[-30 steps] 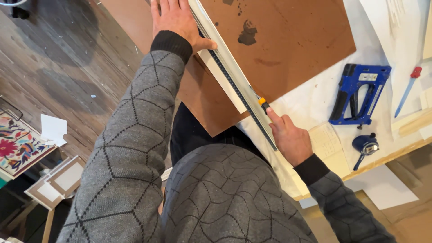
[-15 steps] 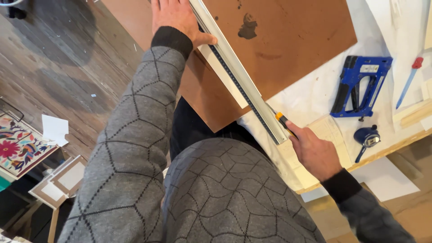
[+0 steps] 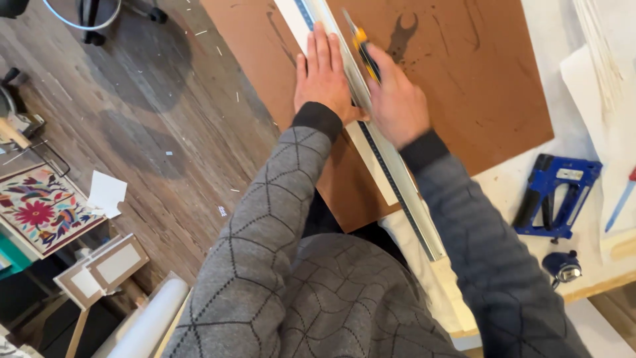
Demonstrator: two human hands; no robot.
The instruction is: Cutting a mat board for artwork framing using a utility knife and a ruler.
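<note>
My left hand (image 3: 322,74) lies flat, fingers together, pressing on a long metal straightedge ruler (image 3: 397,179) that runs diagonally across a brown board (image 3: 477,79). My right hand (image 3: 396,99) grips a yellow and black utility knife (image 3: 363,48) held against the ruler's right edge, just beside my left hand. The board lies on a white-covered work table (image 3: 510,192) and overhangs its left edge. Both arms wear grey patterned sleeves.
A blue staple gun (image 3: 555,195) and a small blue tape measure (image 3: 562,266) lie on the table at the right. A wooden floor (image 3: 165,132) lies to the left, with an embroidered floral picture (image 3: 36,209), small frames (image 3: 99,272) and a white roll (image 3: 149,321).
My right hand with the knife has moved from the near end of the ruler up to the far part, beside my left hand. The view has shifted up along the board.
</note>
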